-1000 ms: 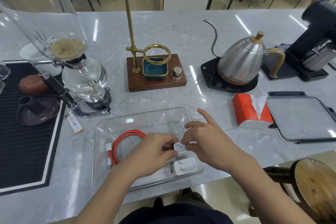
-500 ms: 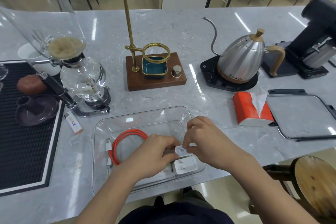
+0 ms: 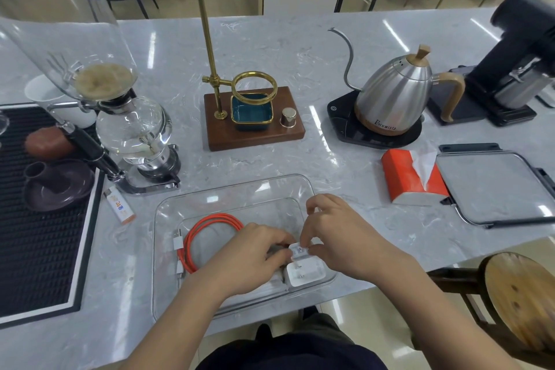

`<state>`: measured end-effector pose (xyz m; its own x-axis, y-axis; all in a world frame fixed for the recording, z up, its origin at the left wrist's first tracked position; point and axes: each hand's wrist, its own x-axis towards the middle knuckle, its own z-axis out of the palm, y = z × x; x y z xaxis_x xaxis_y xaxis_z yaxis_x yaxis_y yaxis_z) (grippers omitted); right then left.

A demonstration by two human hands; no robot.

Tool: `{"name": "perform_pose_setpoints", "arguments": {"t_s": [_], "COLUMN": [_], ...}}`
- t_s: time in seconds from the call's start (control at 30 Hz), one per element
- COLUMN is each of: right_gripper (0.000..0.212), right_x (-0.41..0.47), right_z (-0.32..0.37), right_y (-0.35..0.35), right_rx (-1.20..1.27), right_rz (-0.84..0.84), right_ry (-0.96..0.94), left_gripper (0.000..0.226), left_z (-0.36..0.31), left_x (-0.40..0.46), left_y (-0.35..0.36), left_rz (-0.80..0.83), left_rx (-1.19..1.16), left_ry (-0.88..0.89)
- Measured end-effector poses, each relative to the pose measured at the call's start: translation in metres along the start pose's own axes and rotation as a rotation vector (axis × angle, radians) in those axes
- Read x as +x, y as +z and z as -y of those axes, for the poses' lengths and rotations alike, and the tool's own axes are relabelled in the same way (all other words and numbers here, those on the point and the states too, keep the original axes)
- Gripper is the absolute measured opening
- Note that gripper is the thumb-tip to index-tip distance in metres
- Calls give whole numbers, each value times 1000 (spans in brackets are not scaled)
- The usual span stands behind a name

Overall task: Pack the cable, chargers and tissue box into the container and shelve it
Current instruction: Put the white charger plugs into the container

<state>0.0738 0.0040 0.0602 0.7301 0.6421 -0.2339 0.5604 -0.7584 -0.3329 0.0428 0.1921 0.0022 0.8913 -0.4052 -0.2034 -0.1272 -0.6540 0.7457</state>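
A clear plastic container [image 3: 168,213] sits at the counter's near edge. Inside it lies a coiled orange cable [image 3: 210,225] on the left and a white charger [image 3: 304,273] with its prongs up at the right. Just above that charger, my left hand [image 3: 249,258] and my right hand [image 3: 339,237] together pinch a second, smaller white charger [image 3: 298,250] low over the container. The orange tissue box [image 3: 408,180] lies on the counter to the right, a tissue sticking out. The container's clear lid [image 3: 495,186] with dark clips lies beside it.
A siphon coffee maker [image 3: 132,135] and a small lighter [image 3: 118,204] stand left of the container, beside a black drip mat [image 3: 30,249]. Behind are a brass dripper stand [image 3: 252,117], a steel kettle [image 3: 393,93] and a black grinder [image 3: 510,63]. A wooden stool [image 3: 522,294] is at lower right.
My right index finger has curled in, and both hands have sunk slightly with the small charger toward the container floor, next to the other charger.
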Motion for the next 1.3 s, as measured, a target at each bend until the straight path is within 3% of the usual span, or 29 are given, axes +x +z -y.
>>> {"name": "perform_pose_setpoints", "arguments": {"t_s": [0.47, 0.9, 1.13, 1.3], "right_gripper": [29, 26, 25, 25], "right_x": [-1, -4, -18, -35], "right_z": [-2, -11, -35, -66], "right_y": [6, -6, -22, -29], "right_rx": [23, 145, 153, 172], "right_rz": [-59, -371, -493, -550], "right_ry": [-23, -30, -9, 71], "left_gripper": [19, 22, 16, 13], "left_z": [-4, -20, -52, -82], "left_x": [0, 3, 20, 46], "left_y": [-1, -18, -25, -22], "left_rz": [-45, -246, -386, -390], "left_rx": [26, 81, 37, -23], "left_ry": [-43, 0, 119, 167]}}
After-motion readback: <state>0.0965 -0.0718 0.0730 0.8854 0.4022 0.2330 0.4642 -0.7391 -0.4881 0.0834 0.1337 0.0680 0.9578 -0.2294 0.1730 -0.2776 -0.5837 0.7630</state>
